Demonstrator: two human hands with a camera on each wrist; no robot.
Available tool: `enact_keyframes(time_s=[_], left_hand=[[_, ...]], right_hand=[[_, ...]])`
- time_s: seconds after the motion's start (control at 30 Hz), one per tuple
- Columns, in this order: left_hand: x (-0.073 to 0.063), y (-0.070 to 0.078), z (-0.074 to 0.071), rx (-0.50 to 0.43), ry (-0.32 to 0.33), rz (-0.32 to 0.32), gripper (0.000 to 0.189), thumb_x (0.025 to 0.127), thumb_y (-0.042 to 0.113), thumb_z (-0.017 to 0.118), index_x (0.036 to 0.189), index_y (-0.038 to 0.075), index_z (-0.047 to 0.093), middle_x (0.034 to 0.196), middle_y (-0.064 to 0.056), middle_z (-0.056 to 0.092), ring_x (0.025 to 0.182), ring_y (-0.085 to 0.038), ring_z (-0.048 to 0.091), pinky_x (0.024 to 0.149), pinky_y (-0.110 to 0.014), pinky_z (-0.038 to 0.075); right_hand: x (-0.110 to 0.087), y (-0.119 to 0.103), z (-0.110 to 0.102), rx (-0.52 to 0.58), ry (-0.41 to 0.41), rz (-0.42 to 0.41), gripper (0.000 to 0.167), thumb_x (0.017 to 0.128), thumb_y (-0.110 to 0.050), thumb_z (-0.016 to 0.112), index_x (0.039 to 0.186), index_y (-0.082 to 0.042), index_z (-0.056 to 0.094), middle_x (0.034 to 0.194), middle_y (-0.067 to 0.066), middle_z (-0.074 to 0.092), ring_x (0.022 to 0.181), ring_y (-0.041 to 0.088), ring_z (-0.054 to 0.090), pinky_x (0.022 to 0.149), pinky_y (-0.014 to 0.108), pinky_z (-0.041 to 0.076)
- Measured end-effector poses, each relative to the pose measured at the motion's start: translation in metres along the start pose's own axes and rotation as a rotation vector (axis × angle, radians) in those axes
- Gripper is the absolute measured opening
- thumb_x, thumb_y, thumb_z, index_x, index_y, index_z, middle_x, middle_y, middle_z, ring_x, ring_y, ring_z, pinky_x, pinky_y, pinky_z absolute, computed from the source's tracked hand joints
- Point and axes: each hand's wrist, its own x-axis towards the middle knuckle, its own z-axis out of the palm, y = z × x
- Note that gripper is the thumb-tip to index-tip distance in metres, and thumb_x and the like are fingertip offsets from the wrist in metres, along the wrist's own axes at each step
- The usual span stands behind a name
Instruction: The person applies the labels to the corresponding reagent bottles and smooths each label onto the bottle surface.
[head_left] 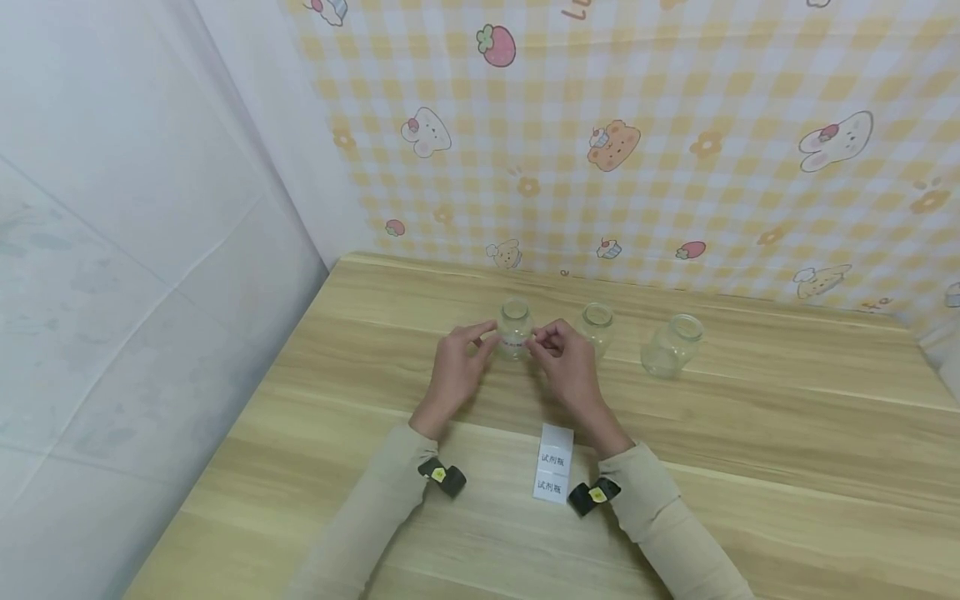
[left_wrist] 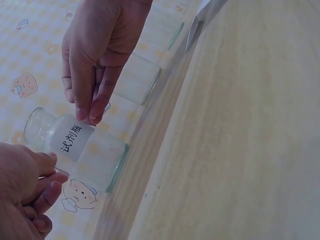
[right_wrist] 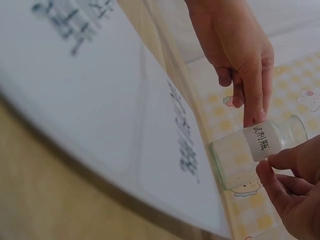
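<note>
A clear glass jar stands upright on the table between both hands. Across its front lies a white label with black printed characters. My left hand pinches the label's left end at the jar's side. On the opposite side, my right hand pinches the label's right end between thumb and fingertips. The right wrist view shows the label lying against the jar, with fingertips at both its ends. How firmly the label sticks cannot be told.
Two more glass jars stand to the right: one just behind my right hand, the other farther out. A label strip with two printed labels lies in front, near my right wrist. A patterned cloth hangs behind the wooden table.
</note>
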Motion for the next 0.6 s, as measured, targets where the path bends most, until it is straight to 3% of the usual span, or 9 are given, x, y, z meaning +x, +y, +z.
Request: enact_keyframes(time_s=[0.2,0.33,0.47,0.6], left_hand=[[0.0000,0.0029,-0.0003,-0.012,-0.003,-0.016,0.033,0.099,0.020,0.072,0.126,0.001,0.071,0.104,-0.016,0.075,0.085,-0.022,0.064,0.062,-0.026,0.046],[0.0003,0.0025,0.0002,-0.003,-0.004,-0.011,0.038,0.095,0.023,0.076,0.126,0.001,0.072,0.112,-0.018,0.075,0.086,-0.022,0.065,0.064,-0.026,0.047],[0.0004,0.0013,0.0005,0.000,0.003,0.015,0.035,0.095,0.019,0.076,0.125,0.001,0.072,0.104,-0.016,0.076,0.083,-0.022,0.064,0.067,-0.027,0.048],[-0.0002,0.0011,-0.0004,-0.002,0.005,0.027,0.028,0.098,0.008,0.071,0.124,0.000,0.072,0.099,-0.015,0.076,0.081,-0.022,0.064,0.062,-0.025,0.046]], right_hand=[[-0.0012,-0.0041,-0.0002,0.005,-0.005,0.012,0.016,0.093,0.000,0.075,0.100,0.007,0.062,0.113,0.024,0.073,0.099,0.035,0.074,0.080,0.025,0.060],[-0.0015,-0.0038,-0.0005,-0.009,-0.010,0.014,0.018,0.094,-0.003,0.076,0.100,0.006,0.062,0.113,0.022,0.073,0.099,0.034,0.074,0.080,0.025,0.059],[-0.0011,-0.0028,0.0000,-0.009,-0.004,-0.010,0.014,0.094,0.001,0.074,0.099,0.007,0.063,0.111,0.024,0.073,0.097,0.035,0.074,0.079,0.024,0.060],[-0.0008,-0.0031,0.0002,-0.004,0.002,-0.018,0.009,0.094,0.007,0.070,0.098,0.008,0.063,0.110,0.027,0.073,0.097,0.037,0.074,0.079,0.025,0.060]])
